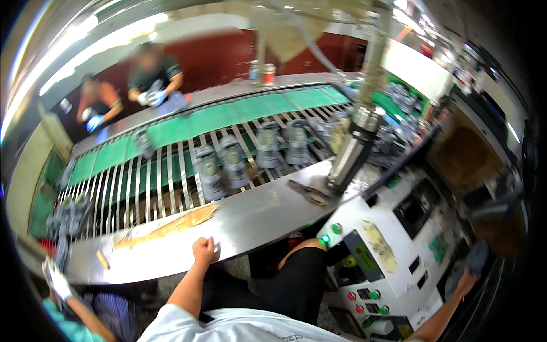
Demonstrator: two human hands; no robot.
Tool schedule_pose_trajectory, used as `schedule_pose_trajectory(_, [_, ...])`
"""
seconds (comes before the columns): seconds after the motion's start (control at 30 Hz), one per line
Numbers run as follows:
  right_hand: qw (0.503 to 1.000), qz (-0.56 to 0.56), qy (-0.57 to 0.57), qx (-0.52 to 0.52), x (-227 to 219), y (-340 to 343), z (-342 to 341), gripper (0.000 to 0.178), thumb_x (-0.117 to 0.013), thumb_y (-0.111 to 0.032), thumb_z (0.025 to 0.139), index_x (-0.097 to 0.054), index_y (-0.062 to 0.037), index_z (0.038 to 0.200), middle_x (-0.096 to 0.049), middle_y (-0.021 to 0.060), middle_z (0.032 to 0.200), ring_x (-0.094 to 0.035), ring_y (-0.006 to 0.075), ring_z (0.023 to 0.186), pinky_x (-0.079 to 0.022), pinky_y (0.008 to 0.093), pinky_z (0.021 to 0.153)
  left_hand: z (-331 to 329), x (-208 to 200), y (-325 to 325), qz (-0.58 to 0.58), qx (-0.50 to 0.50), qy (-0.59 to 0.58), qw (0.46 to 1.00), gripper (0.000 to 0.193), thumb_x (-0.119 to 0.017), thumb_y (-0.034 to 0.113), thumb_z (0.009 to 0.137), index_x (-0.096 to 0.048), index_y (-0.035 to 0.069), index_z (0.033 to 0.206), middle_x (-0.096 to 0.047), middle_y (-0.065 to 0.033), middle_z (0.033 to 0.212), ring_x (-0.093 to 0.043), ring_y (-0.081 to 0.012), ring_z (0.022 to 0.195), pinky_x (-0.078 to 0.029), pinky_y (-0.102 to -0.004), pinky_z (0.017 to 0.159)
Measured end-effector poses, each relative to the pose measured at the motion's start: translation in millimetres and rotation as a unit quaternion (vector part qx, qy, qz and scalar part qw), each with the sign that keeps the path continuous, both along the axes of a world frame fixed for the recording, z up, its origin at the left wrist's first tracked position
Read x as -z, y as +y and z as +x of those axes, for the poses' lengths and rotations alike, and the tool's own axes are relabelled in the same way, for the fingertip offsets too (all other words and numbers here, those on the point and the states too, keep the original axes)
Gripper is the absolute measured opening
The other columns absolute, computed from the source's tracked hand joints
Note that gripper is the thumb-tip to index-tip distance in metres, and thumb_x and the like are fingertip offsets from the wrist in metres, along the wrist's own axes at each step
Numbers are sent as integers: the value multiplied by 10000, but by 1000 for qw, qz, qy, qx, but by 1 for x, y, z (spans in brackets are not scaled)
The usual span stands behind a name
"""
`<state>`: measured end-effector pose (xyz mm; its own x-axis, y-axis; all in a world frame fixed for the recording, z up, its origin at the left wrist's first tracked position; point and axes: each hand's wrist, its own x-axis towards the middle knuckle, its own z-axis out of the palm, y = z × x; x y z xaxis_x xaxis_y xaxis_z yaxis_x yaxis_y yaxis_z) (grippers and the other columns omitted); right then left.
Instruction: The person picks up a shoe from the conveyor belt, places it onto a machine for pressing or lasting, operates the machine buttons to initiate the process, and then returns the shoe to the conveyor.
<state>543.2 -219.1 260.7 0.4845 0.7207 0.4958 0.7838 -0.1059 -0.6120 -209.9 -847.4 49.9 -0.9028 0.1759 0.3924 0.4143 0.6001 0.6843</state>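
Observation:
My left hand (204, 249) is curled into a loose fist over the front edge of the metal table (250, 214), and nothing shows in it. At the far right, beside the white machine, my right hand (469, 279) grips a grey shoe (477, 257); its details are blurred. Beyond the table a slatted conveyor carries grey shoes, among them one pair (209, 174) near the middle and another shoe (296, 142) farther right. A pair of pliers (309, 192) lies on the table by a shiny metal post (354, 149).
The white control panel (364, 251) with coloured buttons stands close on my right. A co-worker's gloved hand (56, 278) is at the table's left end. Two people (154, 80) work across the conveyor (250, 111). Brown paper (171, 228) lies along the table's far edge.

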Motion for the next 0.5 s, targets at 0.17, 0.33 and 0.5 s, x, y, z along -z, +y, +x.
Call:
schedule_pose_trajectory(0.17, [970,212,-67,97,50,-68,43,685,-680,-367,806,-436,-10,1337,-512,196,1303,-536,351,1144,-447,413,965,2,-16,12,166,52,-84,981,379,-546,248,897,-578,-3,614,-548,-145,582,-531,-291,537,-426,-378,558])
schedule_pose_trajectory(0.33, [911,290,285,-72,17,-169,-79,455,-623,-280,758,-541,15,1095,-569,186,1113,-564,331,1017,-454,429,915,7,-15,-9,212,8,-219,952,231,-513,106,783,-708,-11,740,-679,-111,683,-594,-170,584,-470,-287,580])
schedule_pose_trajectory(0.5, [736,263,563,-269,20,-233,-145,285,-565,-192,710,-645,40,853,-626,176,922,-592,310,889,-462,446,866,34,-61,15,238,150,-303,911,233,-518,107,753,-671,-6,617,-604,-81,550,-528,-136,501,-415,-289,472])
